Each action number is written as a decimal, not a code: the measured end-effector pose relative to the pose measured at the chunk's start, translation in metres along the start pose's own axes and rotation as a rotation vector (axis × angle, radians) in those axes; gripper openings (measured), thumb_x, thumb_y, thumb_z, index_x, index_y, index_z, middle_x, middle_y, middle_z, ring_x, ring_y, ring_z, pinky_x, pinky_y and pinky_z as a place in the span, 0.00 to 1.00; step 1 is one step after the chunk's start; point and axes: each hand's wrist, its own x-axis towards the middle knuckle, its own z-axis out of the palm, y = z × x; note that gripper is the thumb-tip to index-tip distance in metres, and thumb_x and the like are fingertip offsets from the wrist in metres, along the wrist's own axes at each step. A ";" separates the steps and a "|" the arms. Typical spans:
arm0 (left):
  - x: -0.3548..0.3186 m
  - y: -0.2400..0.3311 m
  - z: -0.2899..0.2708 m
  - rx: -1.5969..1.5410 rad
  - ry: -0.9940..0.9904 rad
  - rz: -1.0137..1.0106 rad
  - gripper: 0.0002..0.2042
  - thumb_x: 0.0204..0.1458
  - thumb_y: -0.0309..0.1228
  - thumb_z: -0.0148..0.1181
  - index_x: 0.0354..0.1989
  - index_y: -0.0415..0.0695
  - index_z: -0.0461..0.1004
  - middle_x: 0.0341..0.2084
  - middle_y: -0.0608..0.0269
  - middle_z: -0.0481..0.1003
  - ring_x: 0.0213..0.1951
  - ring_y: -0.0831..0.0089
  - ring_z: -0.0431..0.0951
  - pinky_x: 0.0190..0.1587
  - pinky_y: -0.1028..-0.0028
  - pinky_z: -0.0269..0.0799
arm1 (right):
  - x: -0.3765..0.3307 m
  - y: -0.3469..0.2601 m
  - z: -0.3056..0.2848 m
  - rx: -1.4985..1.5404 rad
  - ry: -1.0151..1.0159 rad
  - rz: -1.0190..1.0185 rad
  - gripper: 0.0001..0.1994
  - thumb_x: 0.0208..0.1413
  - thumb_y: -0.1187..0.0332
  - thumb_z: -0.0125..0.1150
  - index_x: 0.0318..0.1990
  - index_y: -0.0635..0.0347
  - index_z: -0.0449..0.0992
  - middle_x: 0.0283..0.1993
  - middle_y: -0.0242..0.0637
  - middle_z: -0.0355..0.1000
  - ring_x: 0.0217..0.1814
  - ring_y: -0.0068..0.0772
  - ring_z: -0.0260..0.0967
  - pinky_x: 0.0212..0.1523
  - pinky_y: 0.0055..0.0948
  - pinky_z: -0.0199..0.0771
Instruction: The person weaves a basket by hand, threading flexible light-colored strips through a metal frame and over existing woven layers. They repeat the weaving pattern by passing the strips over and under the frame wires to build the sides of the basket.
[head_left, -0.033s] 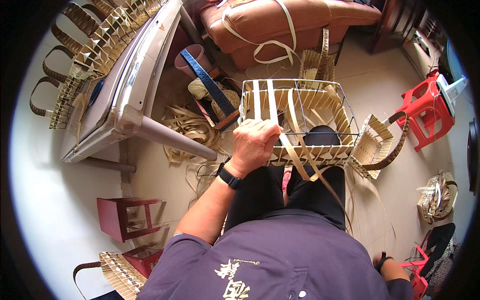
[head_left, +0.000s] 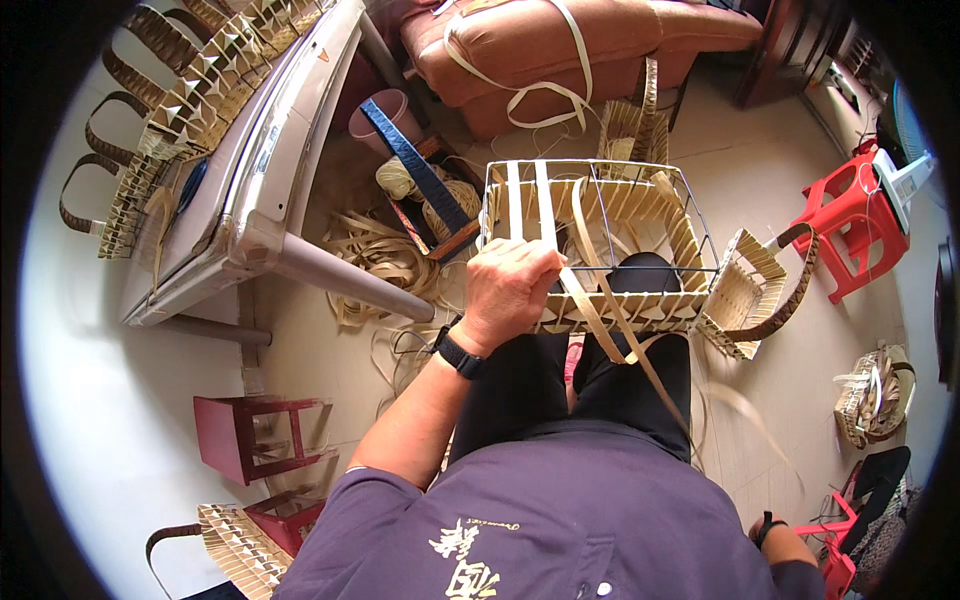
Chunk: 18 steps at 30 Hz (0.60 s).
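My left hand (head_left: 514, 282) is closed in a fist at the near wire edge of a rectangular basket frame (head_left: 702, 237), which rests over my knees. Its walls are wrapped in tan strip, with thin dark wires crossing above. Two pale flat strips (head_left: 545, 205) run from the far edge down to my fist. Beside the fist, a long tan strip (head_left: 592, 315) loops over the near side and hangs down past my right leg. My right hand (head_left: 756, 527) is low at my right side, mostly hidden by my shirt; its fingers do not show.
Against the basket frame's right end stands a small woven basket (head_left: 745, 285) with a brown handle. Left are a table (head_left: 235, 215) bearing several baskets, a pile of tan strips (head_left: 370, 265) and a dark red stool (head_left: 225, 435). A red plastic stool (head_left: 850, 220) stands right; a sofa (head_left: 640, 40) lies ahead.
The loose strip beside my right leg has swung outward to the right and is blurred. My right hand has shifted slightly down. My left hand stays at the same edge.
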 end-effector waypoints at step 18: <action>0.001 0.000 -0.010 0.090 -0.058 -0.005 0.03 0.60 0.25 0.68 0.34 0.48 0.80 0.35 0.68 0.89 0.36 0.59 0.87 0.41 0.62 0.79 | -0.293 -0.318 -0.515 0.909 1.070 -1.326 0.08 0.71 0.72 0.64 0.53 0.61 0.84 0.40 0.46 0.85 0.38 0.50 0.84 0.43 0.40 0.82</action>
